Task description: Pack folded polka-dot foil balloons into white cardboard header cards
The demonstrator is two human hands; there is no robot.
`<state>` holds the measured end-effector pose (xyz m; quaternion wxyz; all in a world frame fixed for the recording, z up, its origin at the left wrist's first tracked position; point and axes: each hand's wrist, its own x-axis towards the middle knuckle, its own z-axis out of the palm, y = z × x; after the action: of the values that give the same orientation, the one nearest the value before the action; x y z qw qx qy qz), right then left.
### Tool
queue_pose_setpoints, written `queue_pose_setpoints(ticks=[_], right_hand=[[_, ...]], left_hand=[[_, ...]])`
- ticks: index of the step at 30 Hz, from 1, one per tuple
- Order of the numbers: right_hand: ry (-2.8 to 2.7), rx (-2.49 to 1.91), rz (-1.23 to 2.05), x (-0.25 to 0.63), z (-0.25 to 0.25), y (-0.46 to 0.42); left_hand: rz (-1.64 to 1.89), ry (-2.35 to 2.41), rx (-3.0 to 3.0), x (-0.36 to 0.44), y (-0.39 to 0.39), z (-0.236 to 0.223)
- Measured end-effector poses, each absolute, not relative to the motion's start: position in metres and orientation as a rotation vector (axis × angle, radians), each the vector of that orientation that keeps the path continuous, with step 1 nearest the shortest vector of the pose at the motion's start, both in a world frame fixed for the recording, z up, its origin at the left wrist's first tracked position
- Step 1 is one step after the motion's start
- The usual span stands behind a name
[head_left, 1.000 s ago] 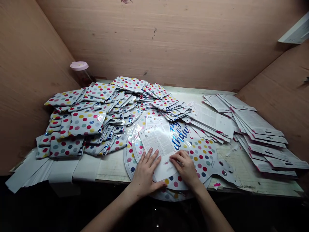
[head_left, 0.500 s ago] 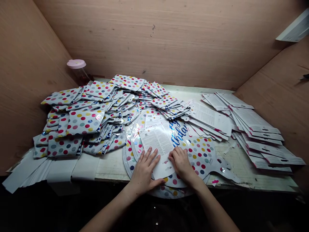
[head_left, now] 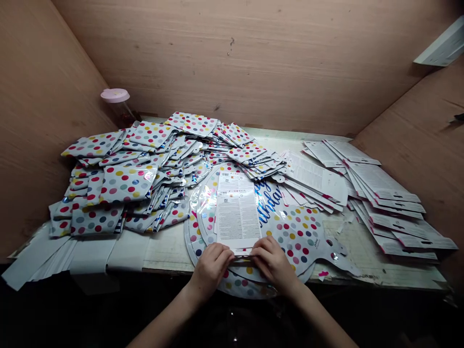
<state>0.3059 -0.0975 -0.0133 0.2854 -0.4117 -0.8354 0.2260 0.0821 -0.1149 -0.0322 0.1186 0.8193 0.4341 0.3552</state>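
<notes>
A white printed card point(head_left: 239, 217) lies with its near edge toward me on top of flat, round polka-dot foil balloons point(head_left: 297, 232) with blue lettering. My left hand point(head_left: 212, 263) pinches the card's near left corner between thumb and fingers. At the near right corner, my right hand point(head_left: 270, 258) grips the same edge, which looks folded up. Just beyond it, another printed card point(head_left: 235, 180) shows partly, overlapped by the first. The balloons' tail point(head_left: 339, 256) sticks out to the right.
Folded polka-dot balloon packs point(head_left: 126, 183) are heaped on the left. Printed cards point(head_left: 387, 181) lie stacked on the right, with more cards point(head_left: 313, 176) at centre right. White paper strips point(head_left: 90, 256) hang over the front left edge. A pink-lidded jar point(head_left: 115, 96) stands behind; board walls point(head_left: 217, 63) enclose the table.
The card has turned from tilted to nearly straight. My left hand has gone from lying flat on it to pinching its near edge; my right hand has moved down to that edge.
</notes>
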Motion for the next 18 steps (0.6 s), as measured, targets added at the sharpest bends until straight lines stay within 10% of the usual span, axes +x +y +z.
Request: queue_pose_setpoints(ticks=[18], right_hand=[[-1.966,-1.539,0.611,0.362,0.001,-0.106]], left_hand=[[0.679,1.355,2.781,0.088,-0.119,-0.031]])
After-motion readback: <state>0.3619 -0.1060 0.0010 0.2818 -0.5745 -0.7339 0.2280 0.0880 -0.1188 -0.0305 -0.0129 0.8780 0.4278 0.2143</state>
